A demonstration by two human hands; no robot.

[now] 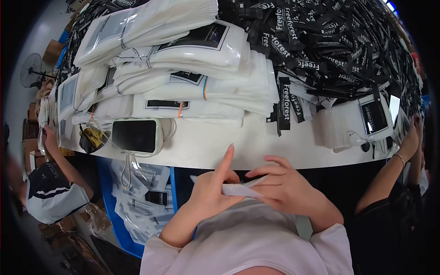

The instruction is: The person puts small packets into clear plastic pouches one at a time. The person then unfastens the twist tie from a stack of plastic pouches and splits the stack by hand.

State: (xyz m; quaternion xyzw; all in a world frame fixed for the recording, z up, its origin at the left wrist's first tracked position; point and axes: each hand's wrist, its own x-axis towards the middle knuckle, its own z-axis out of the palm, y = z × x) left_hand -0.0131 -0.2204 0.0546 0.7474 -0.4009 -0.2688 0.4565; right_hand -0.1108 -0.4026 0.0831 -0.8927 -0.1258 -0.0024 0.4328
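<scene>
In front of my chest, just off the table's near edge, my left hand grips a thin white flat piece, its index finger pointing up. My right hand has the other end of the piece between thumb and fingers, with the upper fingers spread. Whether this piece is a bag or folded paper I cannot tell. Beyond the hands, a phone in a pale case with a cord lies on the table.
Bundled white plastic bags are stacked at the back left. Black "Freeforest" sachets heap behind them and to the right. Another bag bundle lies right. A blue bin holds packed bags below. Co-workers stand on both sides.
</scene>
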